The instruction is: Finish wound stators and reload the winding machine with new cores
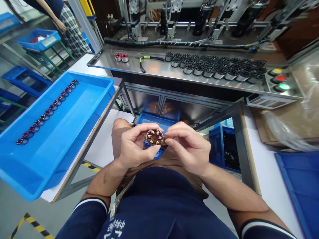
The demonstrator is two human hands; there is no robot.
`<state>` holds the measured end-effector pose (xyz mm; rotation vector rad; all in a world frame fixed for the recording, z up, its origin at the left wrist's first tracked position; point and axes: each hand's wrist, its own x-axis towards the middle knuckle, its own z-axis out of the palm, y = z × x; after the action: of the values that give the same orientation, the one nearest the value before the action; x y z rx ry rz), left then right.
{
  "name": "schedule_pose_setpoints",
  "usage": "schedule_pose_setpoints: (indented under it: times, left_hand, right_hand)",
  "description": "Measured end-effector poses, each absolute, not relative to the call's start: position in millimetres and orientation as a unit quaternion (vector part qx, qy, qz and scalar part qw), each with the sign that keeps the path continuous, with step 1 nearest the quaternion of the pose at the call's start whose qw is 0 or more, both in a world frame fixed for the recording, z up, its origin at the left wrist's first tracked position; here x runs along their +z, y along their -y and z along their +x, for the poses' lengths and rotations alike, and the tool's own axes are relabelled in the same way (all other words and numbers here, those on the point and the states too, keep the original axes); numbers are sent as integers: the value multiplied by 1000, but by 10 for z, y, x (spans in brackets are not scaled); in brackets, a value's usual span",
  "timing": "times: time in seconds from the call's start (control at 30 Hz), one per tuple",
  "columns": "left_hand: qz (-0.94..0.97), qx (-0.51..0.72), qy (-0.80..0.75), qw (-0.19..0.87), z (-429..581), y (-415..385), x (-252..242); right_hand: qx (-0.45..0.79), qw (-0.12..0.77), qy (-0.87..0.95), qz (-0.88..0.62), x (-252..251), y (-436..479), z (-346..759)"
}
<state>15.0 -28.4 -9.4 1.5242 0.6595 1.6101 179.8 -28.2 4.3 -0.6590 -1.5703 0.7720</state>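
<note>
Copper-wound stator (157, 142) gripped at left edge by half-curled left hand (136, 144); right hand (189, 147) nearly closed, positioned at stator's right edge, hold cannot be told.

Bent arms (231, 187), curled fingers (183, 133)

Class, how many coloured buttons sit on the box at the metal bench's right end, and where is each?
3, in a row: the yellow button at the back, the red button in the middle, and the green button nearest the camera. None appears hidden.
</note>
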Motion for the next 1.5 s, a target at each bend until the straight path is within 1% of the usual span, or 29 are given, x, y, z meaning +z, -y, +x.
schedule_pose_setpoints:
  times: [0.1, 0.23, 0.33, 0.4, 0.5, 0.6, 0.67, 0.73, 0.83, 0.97, 1.07, 1.17, 1.23, 1.3, 1.4, 1.5]
  left_hand:
    - [603, 641, -272, 389, 161, 297, -96]
    - [616, 653, -303, 320, 194, 308, -104]
    - [612, 670, -317, 274, 224, 308, -89]
    - [609, 677, -311, 273, 230, 307, -64]
    - [592, 667, -291, 346, 212, 318, -20]
    - [547, 631, -281, 473, 183, 349, 5]
    - [520, 601, -273, 542, 174, 371, 7]
    - [498, 582, -264, 586, 176, 387, 5]
    - [474, 573, -260, 616, 192, 400, 6]
    - [469, 564, -267, 625, 206, 394, 17]
    - [462, 555, -273, 635, 200, 376, 23]
    - [455, 542, -273, 651, 200, 363, 30]
    - [456, 554, -273, 641, 214, 363, 39]
    - [472, 585, -273, 600, 240, 368, 49]
    - [522, 634, -267, 504, 280, 365, 53]
    - [566, 666, -262, 409, 292, 343, 33]
  right_hand:
    - [300, 603, 679, -291, 51, 312, 1778]
    - [273, 620, 673, -295, 39, 383, 1742]
    - [271, 628, 677, -271, 25, 403, 1729]
    - [275, 627, 685, -248, 18, 381, 1749]
    - [288, 615, 702, -215, 17, 282, 1824]
    - [300, 594, 723, -185, 44, 141, 1913]
    - [310, 564, 748, -163, 80, 55, 1951]
    - [315, 534, 773, -133, 126, -10, 1963]
    - [303, 513, 798, -91, 190, -66, 1945]
    - [279, 513, 808, -71, 219, -74, 1923]
    - [247, 535, 802, -93, 192, -33, 1921]
    - [174, 578, 785, -140, 146, 39, 1913]
    - [112, 601, 773, -172, 120, 94, 1902]
    - [59, 610, 765, -197, 103, 150, 1889]
    - [8, 614, 754, -235, 95, 229, 1856]
    - [-13, 621, 736, -268, 103, 286, 1803]
